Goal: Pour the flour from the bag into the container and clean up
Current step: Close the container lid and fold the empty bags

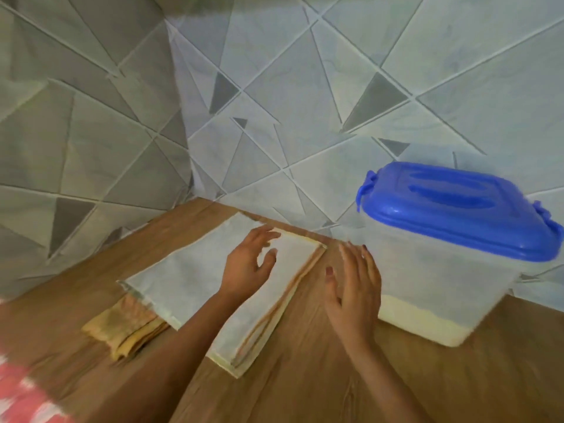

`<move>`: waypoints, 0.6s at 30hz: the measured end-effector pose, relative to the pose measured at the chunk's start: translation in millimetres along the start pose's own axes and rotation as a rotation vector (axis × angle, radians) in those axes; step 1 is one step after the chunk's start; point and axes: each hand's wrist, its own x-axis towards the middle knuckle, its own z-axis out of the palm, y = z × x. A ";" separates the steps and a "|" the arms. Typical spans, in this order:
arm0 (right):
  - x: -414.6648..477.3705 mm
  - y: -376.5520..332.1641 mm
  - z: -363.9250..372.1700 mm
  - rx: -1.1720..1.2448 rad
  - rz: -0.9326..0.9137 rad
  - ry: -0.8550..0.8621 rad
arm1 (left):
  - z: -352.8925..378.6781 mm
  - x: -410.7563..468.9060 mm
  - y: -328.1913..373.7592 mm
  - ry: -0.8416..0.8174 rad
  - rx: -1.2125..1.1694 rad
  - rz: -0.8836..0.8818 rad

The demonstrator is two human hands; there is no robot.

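Nearest to us, a blurred patch of pink-and-white patterned fabric (21, 389) fills the lower left corner. Our two bare forearms reach out over the brown wood-grain countertop (335, 386). Just left of our left arm lies a folded yellowish-tan cloth (122, 329), its far end tucked under the edge of the flattened white paper flour bag (183, 279).

Our left hand (247, 270) hovers over or rests on the bag's right half with fingers spread and loosely curved, gripping nothing; we cannot tell whether the palm presses down. Our right hand (355, 288) is open and flat, fingers together and pointing away, just right of the bag's tan folded edge and just beside the container, holding nothing.

To the right stands the translucent rectangular plastic container (439, 285), with a layer of pale flour (421, 325) at its bottom and a blue clip-on lid (457, 209) closed on top. Behind everything, grey-and-white geometric tiled walls (305, 87) meet in a corner.
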 end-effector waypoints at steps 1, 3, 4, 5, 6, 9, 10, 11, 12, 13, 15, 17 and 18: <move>-8.1 -5.5 14.4 0.020 0.032 -0.043 | -12.2 -3.5 -17.0 0.007 0.009 -0.041; -19.7 -15.3 41.7 0.053 0.081 -0.126 | -34.4 -6.5 -50.6 0.014 0.047 -0.100; -23.1 -20.0 54.7 0.059 0.101 -0.162 | -44.4 -5.7 -66.8 0.006 0.068 -0.124; -23.5 -26.5 66.0 0.048 0.121 -0.194 | -53.2 -3.1 -82.9 -0.008 0.083 -0.136; -23.7 -33.1 77.3 0.023 0.149 -0.213 | -60.7 0.5 -98.8 -0.031 0.091 -0.143; -19.3 -56.5 105.9 -0.174 0.185 -0.239 | -76.2 14.5 -146.9 -0.082 0.059 -0.138; -16.8 -64.7 113.0 -0.269 0.205 -0.288 | -81.4 19.6 -159.9 -0.089 0.041 -0.148; -15.0 -69.8 120.1 -0.313 0.248 -0.371 | -85.0 24.1 -172.4 -0.083 0.009 -0.159; -15.5 -72.1 127.0 -0.308 0.322 -0.438 | -88.7 27.7 -183.8 -0.084 -0.021 -0.181; -16.3 -74.9 133.0 -0.300 0.408 -0.482 | -92.1 32.2 -194.2 -0.108 -0.039 -0.203; -16.0 -77.9 143.4 -0.286 0.555 -0.506 | -97.6 43.7 -211.2 -0.254 0.019 -0.288; -16.1 -79.4 150.4 -0.252 0.716 -0.492 | -98.1 55.5 -229.9 -0.366 0.111 -0.365; -15.1 -78.5 152.7 -0.232 0.783 -0.480 | -96.3 61.4 -238.6 -0.412 0.139 -0.421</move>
